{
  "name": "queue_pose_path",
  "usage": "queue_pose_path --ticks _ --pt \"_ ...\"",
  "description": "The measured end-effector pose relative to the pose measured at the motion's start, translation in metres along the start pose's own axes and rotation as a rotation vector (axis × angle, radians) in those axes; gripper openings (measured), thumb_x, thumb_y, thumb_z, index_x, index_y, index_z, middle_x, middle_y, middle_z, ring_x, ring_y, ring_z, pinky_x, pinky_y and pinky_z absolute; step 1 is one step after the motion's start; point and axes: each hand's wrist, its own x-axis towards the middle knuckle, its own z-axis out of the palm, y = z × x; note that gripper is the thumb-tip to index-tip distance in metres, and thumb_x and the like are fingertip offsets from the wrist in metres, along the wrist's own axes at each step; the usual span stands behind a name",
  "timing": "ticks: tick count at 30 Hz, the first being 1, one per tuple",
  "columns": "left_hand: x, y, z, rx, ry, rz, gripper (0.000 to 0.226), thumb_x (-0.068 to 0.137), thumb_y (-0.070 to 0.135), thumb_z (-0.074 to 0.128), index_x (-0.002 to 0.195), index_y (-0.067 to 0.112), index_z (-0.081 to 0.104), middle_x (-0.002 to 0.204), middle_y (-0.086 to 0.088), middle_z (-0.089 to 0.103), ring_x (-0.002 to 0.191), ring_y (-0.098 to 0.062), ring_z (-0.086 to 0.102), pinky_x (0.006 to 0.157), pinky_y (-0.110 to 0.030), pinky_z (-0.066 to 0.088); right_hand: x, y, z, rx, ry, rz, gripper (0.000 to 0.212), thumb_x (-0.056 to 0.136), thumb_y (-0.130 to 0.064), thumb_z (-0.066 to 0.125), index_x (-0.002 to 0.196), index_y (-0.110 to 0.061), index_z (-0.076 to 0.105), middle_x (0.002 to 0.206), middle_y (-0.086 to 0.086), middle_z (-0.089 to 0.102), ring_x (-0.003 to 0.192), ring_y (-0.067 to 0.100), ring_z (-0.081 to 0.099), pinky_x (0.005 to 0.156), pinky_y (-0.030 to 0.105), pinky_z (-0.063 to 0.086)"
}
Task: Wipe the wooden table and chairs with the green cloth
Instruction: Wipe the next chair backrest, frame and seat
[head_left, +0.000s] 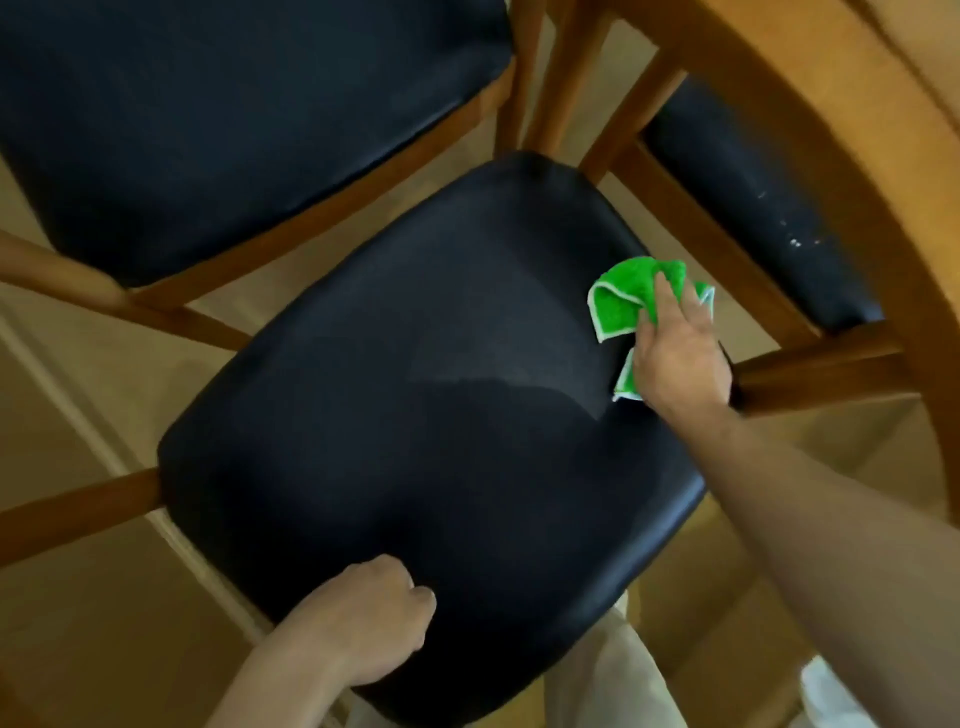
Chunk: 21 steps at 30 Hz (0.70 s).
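The chair-wiping step is in hand: the right hand (675, 353) presses the green cloth (621, 301) flat-fingered onto the chair seat (415, 415), while the left hand (374, 623), curled, grips the seat's near edge. Next probably comes a sweep toward the left hand.

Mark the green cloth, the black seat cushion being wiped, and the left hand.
green cloth (618, 304), head view, on its bunched upper fold.
black seat cushion (415, 415), head view, middle of its top.
left hand (369, 623), head view, on its back.
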Motion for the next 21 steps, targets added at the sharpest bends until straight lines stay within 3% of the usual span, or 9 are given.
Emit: queue_pose_path --ticks 2,5,7,10,13,16,19,21 --pt "-0.003 0.007 0.007 0.025 0.039 -0.012 0.031 0.095 0.024 0.04 0.093 0.009 0.067 0.067 0.009 0.058 0.068 -0.005 0.056 0.075 -0.024 0.05 -0.019 0.003 0.006 0.121 0.125 0.208 0.052 0.104 -0.027 0.03 0.151 -0.006 0.024 0.156 0.018 0.024 0.144 0.034 0.02 0.118 0.039 0.011" --pt "-0.008 0.02 0.014 0.046 0.073 0.001 0.034 0.096 0.023 0.039 0.09 0.013 0.071 0.064 0.01 0.059 0.066 0.0 0.059 0.06 -0.012 0.044 -0.041 0.009 0.011 0.164 0.168 0.331 0.052 0.103 -0.028 0.032 0.15 -0.005 0.027 0.155 0.019 0.027 0.142 0.035 0.024 0.117 0.039 0.013" --pt "-0.007 0.029 0.022 0.033 0.052 -0.004 0.034 0.096 0.025 0.041 0.084 0.019 0.072 0.066 0.008 0.06 0.071 -0.001 0.063 0.064 -0.012 0.045 -0.027 0.011 0.006 0.177 0.132 0.382 0.05 0.102 -0.026 0.033 0.147 -0.005 0.031 0.152 0.019 0.033 0.138 0.037 0.03 0.115 0.041 0.019" --pt "-0.002 0.041 0.036 0.014 0.063 -0.016 0.029 0.093 0.028 0.045 0.082 0.021 0.071 0.068 -0.001 0.059 0.084 -0.008 0.066 0.076 -0.018 0.048 0.013 0.005 -0.009 0.134 0.024 0.247 0.047 0.099 -0.016 0.035 0.145 -0.005 0.033 0.146 0.018 0.039 0.132 0.035 0.038 0.109 0.044 0.031" --pt "0.002 0.047 0.047 -0.143 0.169 -0.062 0.026 0.085 0.03 0.05 0.068 0.026 0.069 0.063 0.003 0.067 0.068 -0.005 0.066 0.072 -0.025 0.051 0.031 -0.024 -0.024 0.207 -0.036 0.093 0.044 0.094 -0.017 0.04 0.138 -0.013 0.042 0.137 0.017 0.047 0.123 0.036 0.046 0.098 0.045 0.041" --pt "0.001 0.055 0.06 -0.316 0.316 -0.019 0.027 0.09 0.032 0.051 0.07 0.03 0.069 0.065 0.011 0.069 0.06 -0.004 0.064 0.062 -0.026 0.047 0.006 -0.057 -0.035 0.246 -0.163 -0.004 0.04 0.095 -0.014 0.041 0.134 -0.015 0.048 0.138 0.013 0.048 0.124 0.032 0.048 0.098 0.039 0.042" --pt "-0.009 0.078 0.063 -0.794 0.536 0.041 0.015 0.092 0.036 0.057 0.088 0.032 0.071 0.075 0.009 0.072 0.068 -0.009 0.066 0.063 -0.031 0.047 -0.046 -0.07 -0.053 0.576 -0.43 -0.038 0.024 0.094 -0.02 0.046 0.107 -0.017 0.066 0.104 0.007 0.067 0.098 0.028 0.063 0.08 0.033 0.048" --pt "-0.019 0.096 0.055 -1.066 0.578 0.092 0.023 0.085 0.053 0.059 0.099 0.037 0.067 0.094 0.009 0.073 0.089 -0.011 0.068 0.071 -0.035 0.049 -0.082 -0.064 -0.073 0.929 -0.613 0.008 0.023 0.092 -0.025 0.048 0.082 -0.018 0.067 0.07 -0.002 0.062 0.069 0.02 0.059 0.066 0.032 0.044"
